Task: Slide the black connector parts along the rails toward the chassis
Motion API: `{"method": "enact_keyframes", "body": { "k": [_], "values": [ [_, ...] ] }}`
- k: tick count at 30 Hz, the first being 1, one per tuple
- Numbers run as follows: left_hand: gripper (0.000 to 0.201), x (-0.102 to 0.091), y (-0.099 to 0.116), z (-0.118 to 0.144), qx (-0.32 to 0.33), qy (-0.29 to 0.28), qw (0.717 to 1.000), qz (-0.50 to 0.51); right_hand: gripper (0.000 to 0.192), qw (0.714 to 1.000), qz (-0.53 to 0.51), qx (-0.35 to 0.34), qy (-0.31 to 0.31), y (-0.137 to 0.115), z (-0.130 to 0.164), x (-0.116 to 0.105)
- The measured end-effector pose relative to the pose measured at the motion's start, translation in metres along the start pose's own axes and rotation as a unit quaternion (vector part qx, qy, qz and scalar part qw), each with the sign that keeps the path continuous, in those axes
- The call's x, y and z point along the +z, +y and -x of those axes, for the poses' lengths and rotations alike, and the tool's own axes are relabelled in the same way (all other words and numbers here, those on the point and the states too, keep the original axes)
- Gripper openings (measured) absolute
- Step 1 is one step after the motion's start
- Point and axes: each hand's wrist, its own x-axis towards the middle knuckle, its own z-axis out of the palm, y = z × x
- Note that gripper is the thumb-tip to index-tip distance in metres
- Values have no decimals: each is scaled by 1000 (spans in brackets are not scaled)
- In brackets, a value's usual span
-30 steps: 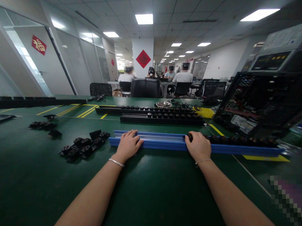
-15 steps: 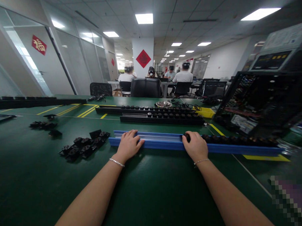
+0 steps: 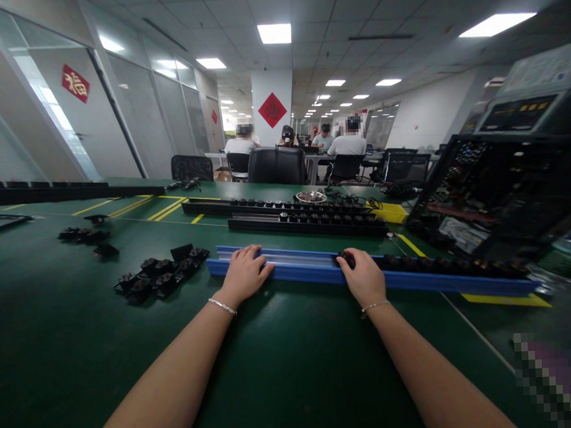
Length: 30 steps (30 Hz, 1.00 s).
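Observation:
A long blue rail (image 3: 297,274) with an open channel lies across the green table in front of me. My left hand (image 3: 245,270) is wrapped over its left part, fingers across the channel and thumb along the near side. Inside the channel, my right hand (image 3: 364,273) grips a small black part (image 3: 347,259) between thumb and fingers. Right of that hand, a row of similar black parts (image 3: 439,265) fills the rail toward its far right end. Left of the rail lies a cluster of loose black parts (image 3: 162,273), some with square plates.
Behind the blue rail are two black rails (image 3: 309,225) holding similar parts. An opened computer case (image 3: 497,192) stands at the right, near a yellow tray (image 3: 389,213) and cables. More loose black pieces (image 3: 82,234) lie at the left. People sit at tables farther back.
My right hand has moved slightly left along the rail, and the black part in its fingers shifted left with it. My left hand stays in place on the rail.

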Motion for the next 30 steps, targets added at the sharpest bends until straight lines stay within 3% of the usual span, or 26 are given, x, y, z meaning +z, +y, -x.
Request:
{"method": "enact_keyframes", "body": {
  "k": [21, 30],
  "values": [
    [41, 2, 0, 1, 5, 9, 1000, -4, 34, 993, -108, -34, -17, -9, 3, 3],
    [42, 1, 0, 0, 6, 6, 1000, -4, 33, 999, 23, -40, -25, -10, 3, 0]
  ]
}}
